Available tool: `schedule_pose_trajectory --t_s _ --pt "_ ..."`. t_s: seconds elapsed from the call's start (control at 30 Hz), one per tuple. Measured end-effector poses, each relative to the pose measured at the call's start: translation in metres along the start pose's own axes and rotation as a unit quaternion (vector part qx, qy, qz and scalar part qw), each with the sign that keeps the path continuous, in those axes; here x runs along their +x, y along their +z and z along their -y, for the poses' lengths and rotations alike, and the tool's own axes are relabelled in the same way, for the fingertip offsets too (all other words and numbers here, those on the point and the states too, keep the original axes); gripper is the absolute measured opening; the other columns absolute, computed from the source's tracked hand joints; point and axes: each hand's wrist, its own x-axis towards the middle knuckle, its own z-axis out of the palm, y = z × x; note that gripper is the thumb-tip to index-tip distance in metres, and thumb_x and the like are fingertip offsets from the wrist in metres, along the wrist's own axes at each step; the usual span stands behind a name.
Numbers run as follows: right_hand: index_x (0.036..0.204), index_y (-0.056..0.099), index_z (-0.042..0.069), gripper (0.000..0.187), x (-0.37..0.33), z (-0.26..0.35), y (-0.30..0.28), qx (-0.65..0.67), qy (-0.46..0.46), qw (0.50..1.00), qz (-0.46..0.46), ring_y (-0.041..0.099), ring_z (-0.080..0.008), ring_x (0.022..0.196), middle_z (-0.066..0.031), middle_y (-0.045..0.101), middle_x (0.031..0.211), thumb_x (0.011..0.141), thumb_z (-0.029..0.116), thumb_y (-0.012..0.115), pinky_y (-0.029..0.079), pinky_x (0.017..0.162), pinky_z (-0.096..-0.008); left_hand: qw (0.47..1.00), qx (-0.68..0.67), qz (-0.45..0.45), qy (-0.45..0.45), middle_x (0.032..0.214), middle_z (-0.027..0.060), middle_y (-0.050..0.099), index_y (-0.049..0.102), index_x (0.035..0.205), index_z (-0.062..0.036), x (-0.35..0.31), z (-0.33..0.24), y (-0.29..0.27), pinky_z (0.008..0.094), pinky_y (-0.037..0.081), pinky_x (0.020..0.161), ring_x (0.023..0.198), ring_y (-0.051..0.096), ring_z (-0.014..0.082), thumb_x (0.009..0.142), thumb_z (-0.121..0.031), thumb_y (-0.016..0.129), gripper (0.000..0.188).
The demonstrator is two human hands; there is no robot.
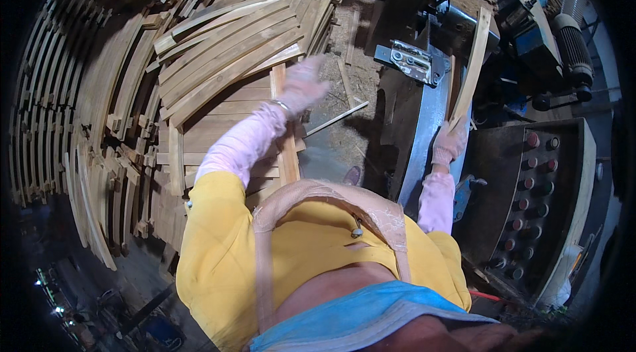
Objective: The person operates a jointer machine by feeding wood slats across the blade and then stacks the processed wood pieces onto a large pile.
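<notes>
Gripping the near end of a curved wooden slat (473, 64) with the right hand (448, 147), curled firmly around it, right of centre in the frame. Angled from there toward the upper right, above the machine side, gently bowed along its whole length, pale and smooth-faced. Hard to say whether resting on metal or lifted free.

Stretching out the left hand (306, 84) at upper centre, close to the right edge of a layered pile of slats (228, 54). Impossible to say, through the motion blur, whether spread or curled.

Down the middle of the frame, between pile and machine, a narrow strip of floor (326, 153) as room for moving: grey, dusted with sawdust, crossed by a thin stick (338, 118), with a shoe (352, 175) near its lower end. Bounded on the left by uneven, squared slat ends; bounded on the right by the long, hard edge of a blue-grey metal counter (424, 133), with a slotted metal bracket (412, 60) at its upper end.

Tighter toward the right: just beyond the right forearm, a dark control panel (480, 219) with rows of round knobs. Above it, in the upper right, a ribbed cylindrical motor (573, 50). Along the far left, tall racks of bowed strips (40, 100), densely ranked, with narrow dark gaps between.
</notes>
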Motion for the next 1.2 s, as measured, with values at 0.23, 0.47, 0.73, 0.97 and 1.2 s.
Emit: schedule_pose_trajectory --t_s 0.23,0.47,0.73,0.97,1.2 --pt "0.139 0.059 0.001 0.055 -0.183 -0.046 -0.088 -0.012 -0.017 0.996 0.092 0.064 -0.044 0.112 -0.0253 0.066 0.127 0.09 0.023 0.071 0.05 0.097 -0.0523 0.904 0.42 0.023 -0.08 0.132 0.0173 0.059 0.048 0.15 -0.0121 -0.04 0.164 -0.111 0.0486 0.042 0.11 0.13 0.054 0.0351 0.076 -0.014 0.075 0.079" --pt "0.137 0.06 0.001 0.055 -0.193 -0.056 -0.099 -0.024 -0.016 0.999 0.034 0.066 -0.0412 0.103 -0.021 0.07 0.114 0.088 0.022 0.071 0.05 0.092 -0.0504 0.902 0.425 -0.065 -0.039 0.141 0.017 0.054 0.053 0.139 -0.0125 -0.06 0.183 -0.128 0.0463 0.042 0.112 0.134 0.052 0.0361 0.065 -0.013 0.085 0.08" --pt "0.122 0.069 0.017 0.034 -0.025 -0.023 -0.004 0.022 -0.19 0.981 -0.025 0.064 -0.0354 0.077 -0.0133 0.068 0.081 0.09 0.026 0.069 0.049 0.073 -0.0503 0.938 0.278 -0.032 -0.204 0.135 0.0164 0.066 0.053 0.147 -0.0148 -0.052 0.098 -0.163 0.0443 0.049 0.107 0.125 0.062 0.0342 0.079 -0.027 0.074 0.072" --pt "0.136 0.065 0.012 0.05 0.011 0.099 -0.011 0.276 -0.134 0.936 0.173 0.064 -0.0368 0.116 -0.0179 0.069 0.124 0.092 0.032 0.072 0.05 0.1 -0.0437 0.923 -0.313 -0.041 -0.221 0.087 0.0085 0.069 0.064 0.123 -0.0056 0.02 -0.004 -0.127 0.0341 0.055 0.073 0.076 0.065 0.0193 0.084 -0.029 0.075 0.046" --pt "0.154 0.042 0.001 0.089 -0.118 0.112 -0.053 0.318 -0.135 0.916 0.206 0.055 -0.0395 0.132 -0.0245 0.055 0.145 0.079 0.019 0.086 0.045 0.11 -0.0422 0.773 -0.611 0.07 -0.152 0.1 0.0123 0.07 0.062 0.119 0.0024 0.018 -0.155 0.038 0.0356 0.054 0.08 0.088 0.065 0.0203 0.087 -0.023 0.076 0.044"
